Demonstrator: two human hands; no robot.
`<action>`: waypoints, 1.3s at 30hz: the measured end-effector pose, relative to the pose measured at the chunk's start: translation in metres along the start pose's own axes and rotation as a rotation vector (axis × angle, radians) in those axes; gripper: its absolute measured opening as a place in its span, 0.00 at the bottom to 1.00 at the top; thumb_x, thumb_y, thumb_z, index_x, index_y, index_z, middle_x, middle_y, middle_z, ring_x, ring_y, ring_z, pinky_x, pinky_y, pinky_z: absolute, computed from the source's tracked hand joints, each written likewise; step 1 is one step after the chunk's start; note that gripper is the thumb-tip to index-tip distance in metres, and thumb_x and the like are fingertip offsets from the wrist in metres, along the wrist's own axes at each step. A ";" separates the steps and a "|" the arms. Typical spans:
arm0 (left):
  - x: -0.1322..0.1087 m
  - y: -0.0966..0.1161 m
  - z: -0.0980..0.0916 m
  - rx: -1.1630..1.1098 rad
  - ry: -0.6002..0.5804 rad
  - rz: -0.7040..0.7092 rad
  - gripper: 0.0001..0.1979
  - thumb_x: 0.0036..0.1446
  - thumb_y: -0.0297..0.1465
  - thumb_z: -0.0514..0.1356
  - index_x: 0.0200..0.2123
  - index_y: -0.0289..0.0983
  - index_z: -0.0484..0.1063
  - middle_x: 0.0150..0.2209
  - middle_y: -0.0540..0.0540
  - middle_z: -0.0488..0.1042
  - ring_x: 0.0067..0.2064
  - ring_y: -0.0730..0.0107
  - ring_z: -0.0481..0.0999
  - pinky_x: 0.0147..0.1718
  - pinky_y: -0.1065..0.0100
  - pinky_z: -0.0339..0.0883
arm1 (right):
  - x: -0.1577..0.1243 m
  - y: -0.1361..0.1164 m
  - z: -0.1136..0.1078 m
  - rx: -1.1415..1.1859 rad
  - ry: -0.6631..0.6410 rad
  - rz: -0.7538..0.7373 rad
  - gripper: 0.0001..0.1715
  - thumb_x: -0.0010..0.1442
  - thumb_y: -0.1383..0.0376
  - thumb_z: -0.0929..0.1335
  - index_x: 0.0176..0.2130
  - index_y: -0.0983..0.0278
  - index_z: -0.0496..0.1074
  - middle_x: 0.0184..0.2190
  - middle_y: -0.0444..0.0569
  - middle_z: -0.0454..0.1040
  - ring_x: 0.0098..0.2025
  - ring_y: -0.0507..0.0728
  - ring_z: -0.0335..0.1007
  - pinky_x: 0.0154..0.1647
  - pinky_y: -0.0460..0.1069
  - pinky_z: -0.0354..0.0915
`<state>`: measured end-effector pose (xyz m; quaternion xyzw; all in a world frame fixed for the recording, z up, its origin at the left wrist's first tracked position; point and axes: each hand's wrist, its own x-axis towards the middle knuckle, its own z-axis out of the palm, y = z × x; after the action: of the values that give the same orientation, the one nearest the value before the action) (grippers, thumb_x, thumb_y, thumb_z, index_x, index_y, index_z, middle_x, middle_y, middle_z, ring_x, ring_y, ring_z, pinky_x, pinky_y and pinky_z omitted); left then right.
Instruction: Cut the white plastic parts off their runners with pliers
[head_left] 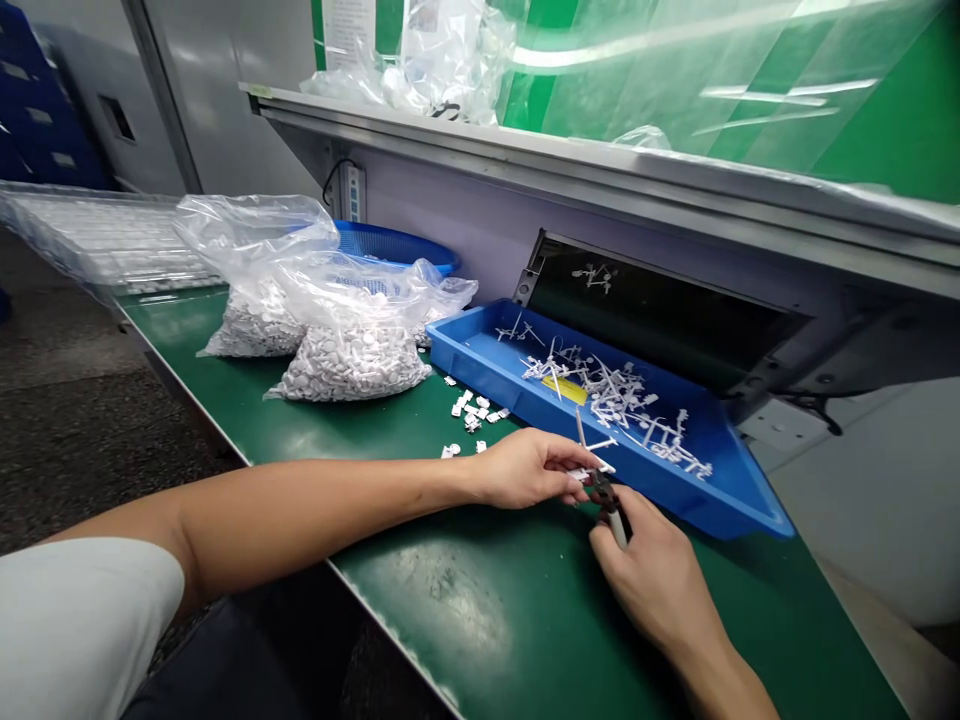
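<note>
We had our left hand (525, 470) curled, thumb and fingers pinching a small white plastic piece (589, 473) on its sprue, just above the front rim of a blue plastic tray (750, 505). Our right hand (645, 580) gripped small cutters (606, 498), fingers wrapped around the grey handle, with the dark head right at the piece. A yellow strip (562, 390) lay in the tray among a heap of white plastic sprues (615, 395); we could read nothing on it, nor on the paper sign (346, 30) up behind the shelf. Cut white pieces (469, 410) lay loose on the green bench mat (480, 620) just left of the tray, near two clear bags of white round parts (352, 360). Open mat ran in front of our hands to the bench's near edge, and a blue basket (397, 245) stood behind the bags.
</note>
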<state>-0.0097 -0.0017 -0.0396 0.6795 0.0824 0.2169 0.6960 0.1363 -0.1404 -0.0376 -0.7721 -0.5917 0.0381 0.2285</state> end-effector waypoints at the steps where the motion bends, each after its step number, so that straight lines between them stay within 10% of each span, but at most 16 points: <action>1: 0.000 0.000 0.001 0.003 0.018 0.018 0.18 0.58 0.26 0.60 0.52 0.32 0.72 0.41 0.43 0.77 0.39 0.69 0.78 0.44 0.65 0.72 | 0.000 0.000 0.000 0.005 -0.007 0.000 0.14 0.58 0.65 0.61 0.43 0.55 0.69 0.36 0.42 0.72 0.35 0.55 0.68 0.35 0.48 0.61; 15: -0.008 0.001 -0.001 0.402 0.074 0.307 0.20 0.62 0.28 0.57 0.58 0.36 0.68 0.51 0.46 0.75 0.53 0.70 0.73 0.56 0.71 0.63 | 0.001 0.002 0.004 0.020 0.027 -0.008 0.16 0.57 0.64 0.61 0.44 0.59 0.70 0.36 0.45 0.74 0.35 0.57 0.69 0.34 0.49 0.61; 23: -0.006 0.000 -0.004 0.462 0.081 0.148 0.14 0.63 0.35 0.57 0.48 0.36 0.74 0.40 0.48 0.78 0.38 0.72 0.78 0.40 0.75 0.69 | 0.000 0.000 0.001 0.036 0.026 -0.007 0.15 0.57 0.65 0.61 0.43 0.57 0.71 0.35 0.43 0.74 0.34 0.56 0.69 0.33 0.48 0.61; 39: -0.007 0.002 -0.004 0.466 0.051 0.140 0.13 0.64 0.34 0.56 0.46 0.35 0.74 0.37 0.48 0.78 0.37 0.72 0.78 0.39 0.75 0.69 | 0.002 0.009 0.004 -0.121 0.045 -0.085 0.09 0.58 0.66 0.61 0.40 0.57 0.65 0.34 0.43 0.69 0.36 0.57 0.65 0.35 0.51 0.58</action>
<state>-0.0179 -0.0014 -0.0391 0.8201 0.1005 0.2567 0.5015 0.1439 -0.1392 -0.0442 -0.7595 -0.6198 -0.0248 0.1961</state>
